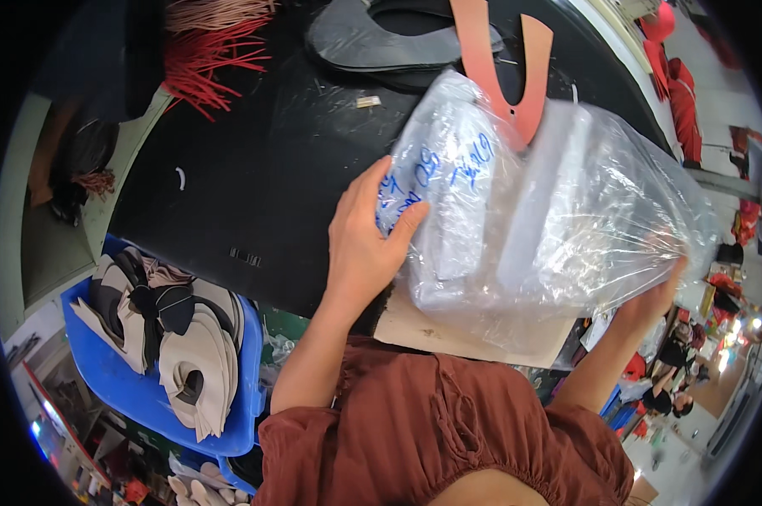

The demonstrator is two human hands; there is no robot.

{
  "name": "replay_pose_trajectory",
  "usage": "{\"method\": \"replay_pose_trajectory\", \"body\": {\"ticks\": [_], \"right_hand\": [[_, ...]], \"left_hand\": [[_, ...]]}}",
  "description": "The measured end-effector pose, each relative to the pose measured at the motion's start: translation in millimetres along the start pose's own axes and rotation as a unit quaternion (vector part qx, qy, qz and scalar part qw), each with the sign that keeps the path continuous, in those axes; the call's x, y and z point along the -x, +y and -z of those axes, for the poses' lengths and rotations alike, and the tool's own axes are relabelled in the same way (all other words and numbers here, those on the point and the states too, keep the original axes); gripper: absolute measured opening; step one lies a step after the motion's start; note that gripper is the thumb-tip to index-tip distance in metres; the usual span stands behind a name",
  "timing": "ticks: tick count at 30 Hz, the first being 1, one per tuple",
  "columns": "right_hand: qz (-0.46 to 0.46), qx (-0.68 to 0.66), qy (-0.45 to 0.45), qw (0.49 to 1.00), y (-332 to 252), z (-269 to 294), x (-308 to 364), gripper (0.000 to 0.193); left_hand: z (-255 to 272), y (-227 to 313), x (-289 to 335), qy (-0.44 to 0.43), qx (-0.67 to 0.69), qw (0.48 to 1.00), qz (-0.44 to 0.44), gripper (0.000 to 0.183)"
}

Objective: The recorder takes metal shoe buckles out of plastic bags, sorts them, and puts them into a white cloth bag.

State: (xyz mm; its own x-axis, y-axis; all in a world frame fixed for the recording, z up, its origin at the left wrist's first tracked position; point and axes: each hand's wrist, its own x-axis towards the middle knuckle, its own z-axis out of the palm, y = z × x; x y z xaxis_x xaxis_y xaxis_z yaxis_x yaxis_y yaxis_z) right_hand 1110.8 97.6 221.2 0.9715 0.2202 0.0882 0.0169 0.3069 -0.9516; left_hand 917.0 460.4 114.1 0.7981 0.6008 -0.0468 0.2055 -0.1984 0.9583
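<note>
A large clear plastic bag (pixel 469 270) with blue handwriting on it lies across the near side of the black table. White flat pieces (pixel 461 211) show through its left part, and another pale piece (pixel 539 215) stands slanted in the middle. My left hand (pixel 368 228) grips the bag's left edge, thumb on top and fingers round the side. At the bag's right end, my right hand (pixel 666 274) grasps the film, which creases outward from it; its fingers are partly hidden by the plastic. Beyond the bag lies an orange-pink U-shaped piece (pixel 534 80), its lower end against the bag.
Grey-black curved pieces (pixel 355 46) lie at the table's far side, and red strips (pixel 208 72) hang at far left. A blue bin (pixel 102 358) of beige and black cut pieces stands at left. Cardboard (pixel 431 333) lies under the bag's near edge. Other people are in the right background.
</note>
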Motion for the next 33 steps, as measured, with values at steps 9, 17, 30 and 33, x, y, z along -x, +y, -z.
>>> {"method": "replay_pose_trajectory", "body": {"ticks": [9, 17, 30, 33], "right_hand": [[0.089, 0.028, 0.088, 0.992, -78, 46, -26, 0.036], [0.014, 0.449, 0.123, 0.885, -31, 39, -68, 0.042], [0.252, 0.630, -0.205, 0.706, 43, -96, 39, 0.052], [0.144, 0.630, -0.196, 0.738, 72, -100, 56, 0.066]], "left_hand": [[-11, 31, 0, -0.038, -0.094, 0.995, -0.011, 0.108], [3, 29, -6, -0.083, 0.217, 0.958, 0.169, 0.073], [-10, 18, 0, -0.091, 0.408, 0.877, 0.236, 0.049], [-14, 14, 0, -0.079, 0.400, 0.887, 0.218, 0.065]]}}
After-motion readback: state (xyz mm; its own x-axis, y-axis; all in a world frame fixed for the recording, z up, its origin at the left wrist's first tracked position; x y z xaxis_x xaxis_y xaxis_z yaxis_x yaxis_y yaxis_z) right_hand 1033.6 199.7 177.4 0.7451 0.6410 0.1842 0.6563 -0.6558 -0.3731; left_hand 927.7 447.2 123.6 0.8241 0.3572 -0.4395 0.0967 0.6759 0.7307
